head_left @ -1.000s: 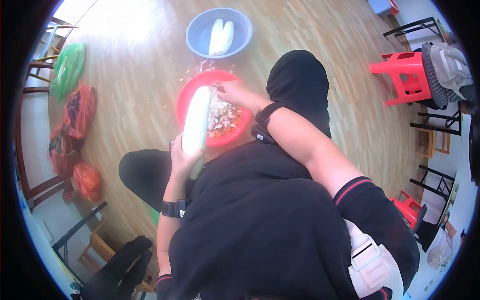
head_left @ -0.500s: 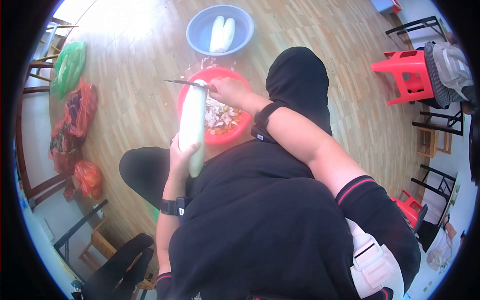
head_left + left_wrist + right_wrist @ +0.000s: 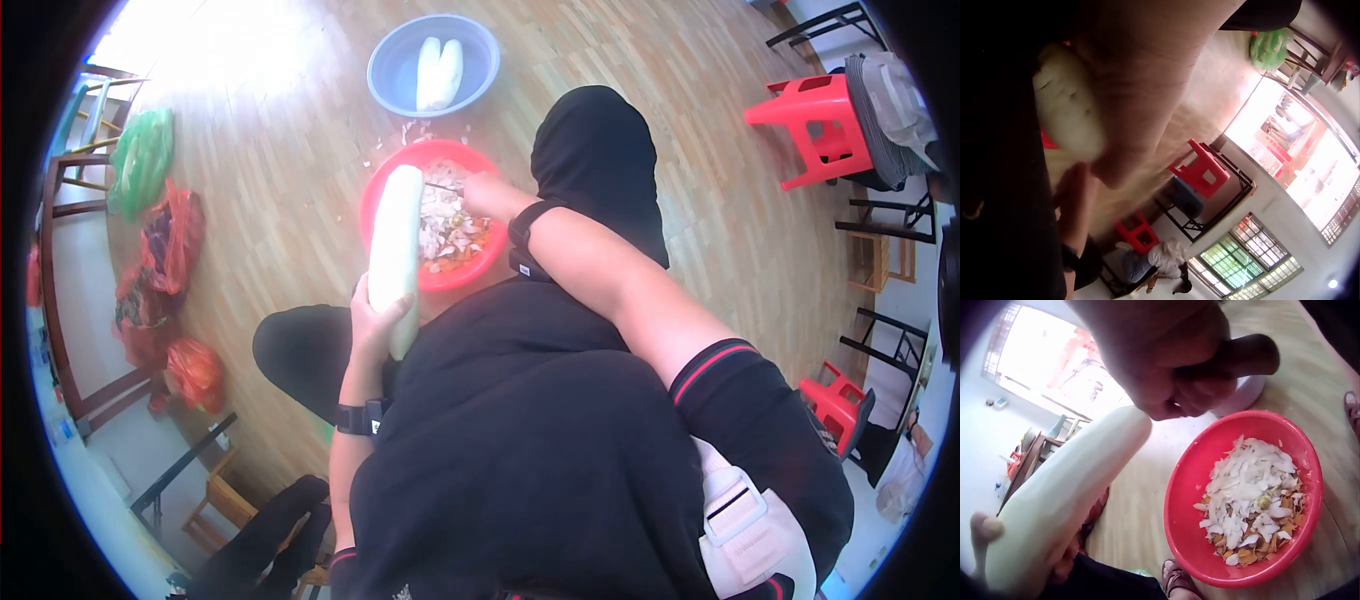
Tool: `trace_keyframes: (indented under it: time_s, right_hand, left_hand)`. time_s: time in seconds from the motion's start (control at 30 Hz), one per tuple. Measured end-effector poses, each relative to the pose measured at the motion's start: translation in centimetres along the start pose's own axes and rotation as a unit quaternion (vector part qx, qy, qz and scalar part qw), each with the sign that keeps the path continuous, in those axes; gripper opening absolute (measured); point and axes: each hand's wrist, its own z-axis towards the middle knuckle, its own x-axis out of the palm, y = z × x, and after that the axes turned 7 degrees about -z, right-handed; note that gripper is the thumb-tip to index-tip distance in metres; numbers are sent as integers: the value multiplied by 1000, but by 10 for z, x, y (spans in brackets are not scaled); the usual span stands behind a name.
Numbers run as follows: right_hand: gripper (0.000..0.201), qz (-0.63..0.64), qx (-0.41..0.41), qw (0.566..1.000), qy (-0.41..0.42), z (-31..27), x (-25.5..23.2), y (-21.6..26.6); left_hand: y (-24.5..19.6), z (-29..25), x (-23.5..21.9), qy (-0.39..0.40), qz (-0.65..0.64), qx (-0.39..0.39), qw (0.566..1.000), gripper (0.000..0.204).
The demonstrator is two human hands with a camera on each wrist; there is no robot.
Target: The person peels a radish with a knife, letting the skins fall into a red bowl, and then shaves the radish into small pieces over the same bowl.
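Note:
A long, pale peeled white radish point(image 3: 395, 235) slants over the left side of the red basin point(image 3: 1179, 544). My left hand point(image 3: 372, 318) grips its lower end, thumb across the near side. In the left wrist view the blunt end of the radish point(image 3: 1069, 106) shows beside the palm. To the right of the radish's upper end, my right hand point(image 3: 487, 196) holds a knife point(image 3: 442, 187) over the basin. Its dark brown handle point(image 3: 1257, 355) sticks out of the curled fingers in the right wrist view. White and orange peelings point(image 3: 1250, 487) lie in the basin.
Beyond the red basin stands a blue-grey basin point(image 3: 384, 85) with two peeled white radishes point(image 3: 440, 75). Peel scraps lie on the wooden floor between them. Green point(image 3: 143, 160) and red plastic bags point(image 3: 172, 240) sit at left, a red stool point(image 3: 815, 130) at right.
Half a second ago the knife lay across the radish's upper end, blade pointing left. The right hand has since moved right and slightly down with it. The left hand keeps its grip.

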Motion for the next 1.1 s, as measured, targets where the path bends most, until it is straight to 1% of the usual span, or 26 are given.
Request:
trace_keyframes:
  time_s: [0.03, 0.07, 0.1, 0.13, 0.2, 0.23, 0.27, 0.3, 0.37, 0.4, 0.47, 0.5, 0.53, 0.6, 0.63, 0.7, 0.73, 0.8, 0.83, 0.9, 0.97, 1.03, 1.07, 1.1]
  right_hand:
    - [30, 33, -12, 999, -33, -16, -10, 10]
    - [31, 62, -25, 996, -64, -26, -22, 18]
    - [31, 56, -29, 996, -61, -26, -28, 19]
    - [32, 62, -30, 996, -51, -27, -34, 21]
    - [33, 64, -35, 997, -38, -36, -46, 27]
    - [31, 81, -81, 990, -78, -48, -54, 33]
    - [29, 99, -126, 980, -117, -55, -56, 37]
    - [29, 95, -131, 980, -114, -55, -54, 41]
    - [26, 7, -258, 961, -99, -53, -46, 49]
    - [26, 5, -260, 961, -95, -58, -47, 55]
    - [26, -62, -309, 949, -26, -71, -51, 64]
    - [17, -62, -356, 932, -43, -84, -60, 67]
    - [17, -64, -357, 931, -41, -87, -61, 70]
    - [27, -134, -377, 916, -27, -91, -61, 74]
    - [27, -137, -379, 915, -24, -90, -59, 74]
    - [25, -117, -353, 928, -37, -85, -52, 71]
    - [25, -118, -353, 927, -36, -82, -51, 68]
    - [20, -113, -217, 967, -72, -77, -54, 62]
    - [21, -127, -182, 974, -54, -76, -59, 58]
    - [21, -110, -180, 976, -62, -78, -63, 53]
    - [21, -94, -179, 977, -69, -79, -63, 54]
    - [21, -80, -262, 960, -52, -79, -58, 61]
    - [21, -81, -263, 960, -50, -78, -53, 63]
    - [23, -85, -307, 947, -36, -80, -50, 66]
  left_hand:
    - [1, 1, -2, 1, 1, 1, 1000, 61]
    - [4, 3, -3, -7, 46, 17, 999, 61]
    - [6, 3, -1, -18, 88, 31, 995, 61]
    - [9, 2, -1, -25, 82, 29, 996, 61]
    - [9, 4, 1, -34, 187, 26, 981, 59]
    - [10, 4, 1, -40, 183, 26, 982, 59]
    - [10, 5, 1, -37, 199, 7, 979, 59]
    - [11, 5, 0, -34, 215, -13, 976, 58]
    - [9, 7, 0, -32, 199, -15, 979, 58]
    - [9, 7, -1, -24, 187, -16, 982, 57]
    - [13, 8, -2, -38, 188, -16, 981, 57]
    - [12, 9, -1, -48, 192, -13, 980, 56]
    - [10, 9, 0, -50, 190, -13, 980, 56]
    - [3, 10, 0, -18, 199, -22, 980, 57]
    - [6, 10, -1, -21, 196, -23, 980, 57]
    - [13, 11, -4, -33, 221, -22, 975, 58]
    - [15, 11, -4, -33, 220, -22, 975, 58]
    - [15, 10, -4, -48, 247, -23, 968, 59]
    - [14, 10, -4, -48, 247, -23, 968, 59]
    - [11, 10, -2, -38, 214, -24, 976, 59]
    - [16, 11, -4, -45, 216, -15, 975, 59]
    - [12, 9, -2, -54, 216, -8, 975, 60]
    - [9, 9, -1, -48, 217, -9, 975, 60]
    - [5, 8, 0, -41, 219, -10, 975, 59]
